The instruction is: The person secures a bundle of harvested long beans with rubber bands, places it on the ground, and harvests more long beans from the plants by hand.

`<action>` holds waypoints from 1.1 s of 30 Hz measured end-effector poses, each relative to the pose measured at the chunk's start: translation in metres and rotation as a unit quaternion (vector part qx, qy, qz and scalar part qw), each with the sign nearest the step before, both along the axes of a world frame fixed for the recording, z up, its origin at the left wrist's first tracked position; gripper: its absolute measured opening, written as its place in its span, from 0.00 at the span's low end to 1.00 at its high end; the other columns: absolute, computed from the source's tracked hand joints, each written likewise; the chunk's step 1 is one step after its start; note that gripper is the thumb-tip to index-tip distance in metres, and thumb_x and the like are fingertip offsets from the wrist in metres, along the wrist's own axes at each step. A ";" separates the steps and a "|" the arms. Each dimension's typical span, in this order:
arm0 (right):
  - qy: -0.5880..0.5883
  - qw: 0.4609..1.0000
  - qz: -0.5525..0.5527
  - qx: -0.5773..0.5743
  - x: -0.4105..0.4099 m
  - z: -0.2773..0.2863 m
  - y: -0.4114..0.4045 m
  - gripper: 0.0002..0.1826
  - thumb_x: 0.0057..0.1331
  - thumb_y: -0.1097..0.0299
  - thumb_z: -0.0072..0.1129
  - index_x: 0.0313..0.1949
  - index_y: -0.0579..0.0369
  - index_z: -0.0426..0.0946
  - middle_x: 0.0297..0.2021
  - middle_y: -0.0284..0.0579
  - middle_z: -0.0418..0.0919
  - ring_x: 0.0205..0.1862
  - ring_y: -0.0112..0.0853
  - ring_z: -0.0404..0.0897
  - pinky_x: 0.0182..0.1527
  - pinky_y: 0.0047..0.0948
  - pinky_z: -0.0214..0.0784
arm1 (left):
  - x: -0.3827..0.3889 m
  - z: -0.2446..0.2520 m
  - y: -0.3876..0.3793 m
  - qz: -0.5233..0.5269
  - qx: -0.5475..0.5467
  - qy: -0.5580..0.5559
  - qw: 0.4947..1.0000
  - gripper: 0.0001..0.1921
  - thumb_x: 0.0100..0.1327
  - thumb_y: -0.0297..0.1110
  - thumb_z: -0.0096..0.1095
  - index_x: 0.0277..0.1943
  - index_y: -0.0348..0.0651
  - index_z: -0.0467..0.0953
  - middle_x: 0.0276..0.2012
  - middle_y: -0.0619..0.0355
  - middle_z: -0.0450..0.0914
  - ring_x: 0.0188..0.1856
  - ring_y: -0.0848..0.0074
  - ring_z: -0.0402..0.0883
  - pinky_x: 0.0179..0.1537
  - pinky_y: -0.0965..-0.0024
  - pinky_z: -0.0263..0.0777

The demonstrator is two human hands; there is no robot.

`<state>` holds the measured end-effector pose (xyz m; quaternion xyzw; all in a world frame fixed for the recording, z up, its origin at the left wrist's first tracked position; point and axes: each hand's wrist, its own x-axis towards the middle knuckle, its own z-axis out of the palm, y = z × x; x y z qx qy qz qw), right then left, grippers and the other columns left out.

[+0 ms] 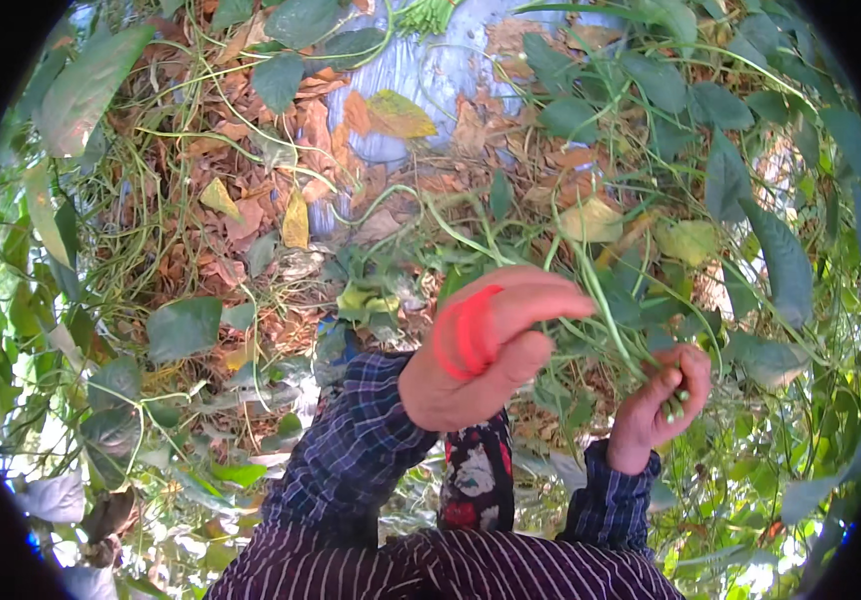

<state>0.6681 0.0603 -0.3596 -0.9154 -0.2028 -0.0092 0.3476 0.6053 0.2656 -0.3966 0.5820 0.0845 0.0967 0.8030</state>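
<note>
My left hand (490, 337) is slightly blurred above the low vines, thumb and fingers apart, with nothing seen between them. Several red bands (468, 334) wrap around its palm. To the right, my right hand (663, 405) is closed around a small bunch of long green bean pods (610, 330). Their cut-looking ends poke out below its fingers, while the pods run up and left past my left fingertips. Where the far ends lie among the vines is hard to tell.
A bundle of green pods or stems (427, 16) lies on pale plastic sheeting (430, 75) ahead. Brown dry leaves (243, 217) cover much of the ground. Leafy bean vines (775, 255) crowd the right side, and tangled stems (153, 217) the left. My patterned trouser leg (475, 480) is below.
</note>
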 end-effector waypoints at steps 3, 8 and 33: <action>0.000 0.998 0.055 -0.030 -0.019 0.048 0.008 0.05 0.63 0.75 0.43 0.39 0.56 0.63 0.27 0.44 0.67 0.27 0.32 0.67 0.28 0.28 0.63 | 0.019 0.026 -0.025 -0.066 0.018 -0.061 0.996 0.18 0.65 0.43 0.43 0.46 0.36 0.71 0.42 0.47 0.75 0.47 0.61 0.73 0.50 0.62 0.65; 0.154 0.982 0.085 0.065 -0.053 0.111 0.025 0.11 0.53 0.82 0.48 0.35 0.55 0.65 0.26 0.45 0.68 0.27 0.32 0.69 0.30 0.28 0.64 | -0.012 0.064 -0.056 -0.225 0.011 -0.018 0.974 0.17 0.60 0.38 0.47 0.49 0.38 0.69 0.41 0.47 0.74 0.46 0.59 0.73 0.49 0.60 0.64; 0.391 0.855 -0.338 0.037 0.004 0.072 -0.123 0.19 0.66 0.61 0.46 0.52 0.59 0.66 0.44 0.40 0.72 0.47 0.26 0.70 0.50 0.24 0.61 | -0.233 0.179 -0.040 -0.113 -0.314 0.409 0.850 0.07 0.58 0.29 0.56 0.31 0.42 0.64 0.24 0.65 0.64 0.25 0.84 0.62 0.25 0.77 0.58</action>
